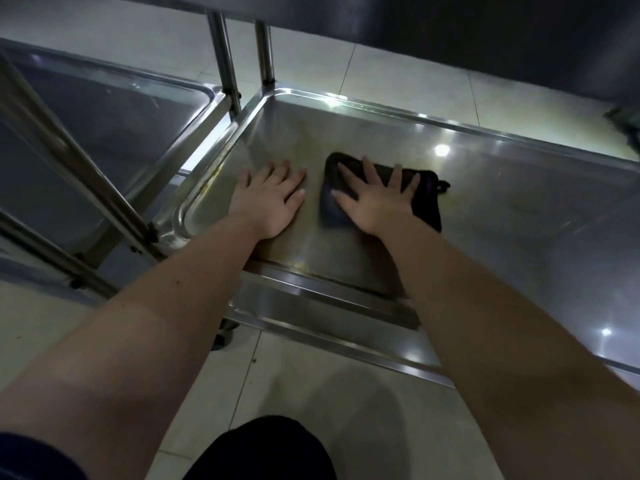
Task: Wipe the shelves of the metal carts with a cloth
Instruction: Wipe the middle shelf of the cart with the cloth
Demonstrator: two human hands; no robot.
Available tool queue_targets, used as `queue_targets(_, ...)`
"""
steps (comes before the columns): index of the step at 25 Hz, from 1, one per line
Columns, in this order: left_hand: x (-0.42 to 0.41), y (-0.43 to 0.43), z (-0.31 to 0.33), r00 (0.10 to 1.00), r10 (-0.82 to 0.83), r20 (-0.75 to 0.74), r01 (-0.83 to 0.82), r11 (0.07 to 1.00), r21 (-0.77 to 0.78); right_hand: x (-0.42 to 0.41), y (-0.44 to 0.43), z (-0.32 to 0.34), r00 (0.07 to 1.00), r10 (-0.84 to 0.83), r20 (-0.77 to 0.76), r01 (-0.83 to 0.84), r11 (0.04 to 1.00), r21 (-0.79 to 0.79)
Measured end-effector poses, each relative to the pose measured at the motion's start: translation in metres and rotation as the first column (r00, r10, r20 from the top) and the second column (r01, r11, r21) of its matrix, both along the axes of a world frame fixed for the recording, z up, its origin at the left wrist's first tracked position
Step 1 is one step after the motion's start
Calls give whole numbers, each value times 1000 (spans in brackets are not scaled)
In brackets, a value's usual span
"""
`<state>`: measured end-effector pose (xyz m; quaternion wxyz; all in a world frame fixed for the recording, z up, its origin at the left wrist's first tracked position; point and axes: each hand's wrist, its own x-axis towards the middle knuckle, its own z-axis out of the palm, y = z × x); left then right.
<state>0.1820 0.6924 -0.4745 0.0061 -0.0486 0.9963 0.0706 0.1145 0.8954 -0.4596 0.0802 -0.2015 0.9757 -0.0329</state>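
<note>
A low stainless steel cart shelf [502,209] with a raised rim fills the middle and right of the view. A folded black cloth [427,197] lies flat on it near its left end. My right hand [375,197] presses on the cloth with fingers spread straight. My left hand [272,197] rests flat on the bare metal just left of the cloth, fingers straight, close to the shelf's left rim. Both forearms reach in over the shelf's near edge.
A second metal cart shelf [104,133] stands to the left, close beside the first. Upright cart posts [227,64] rise at the far corner, and slanted rails [69,161] cross the left side. An upper shelf overhangs at the top. Pale floor tiles [311,393] lie below.
</note>
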Motion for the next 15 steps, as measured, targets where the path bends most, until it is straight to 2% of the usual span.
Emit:
queue_targets(2,-2,0,-3,1000,-2,-12,2,1000,-6,-29,-17,4,997,-66,33,66,998,3)
queue_targets(4,-3,-1,-4,1000,-3,-1,3,1000,-2,-22,-16,5,997,-62,42,62,998,0)
queue_targets(10,-16,-11,6,996,-63,63,62,998,17,115,41,-11,1000,14,0,-14,1000,-6)
queue_targets(13,-27,-18,9,994,-86,61,87,996,-11,111,46,-4,999,21,45,-22,1000,11)
queue_targets(15,-28,-21,3,995,-84,43,86,995,-40,91,39,-3,999,49,3,-50,998,40)
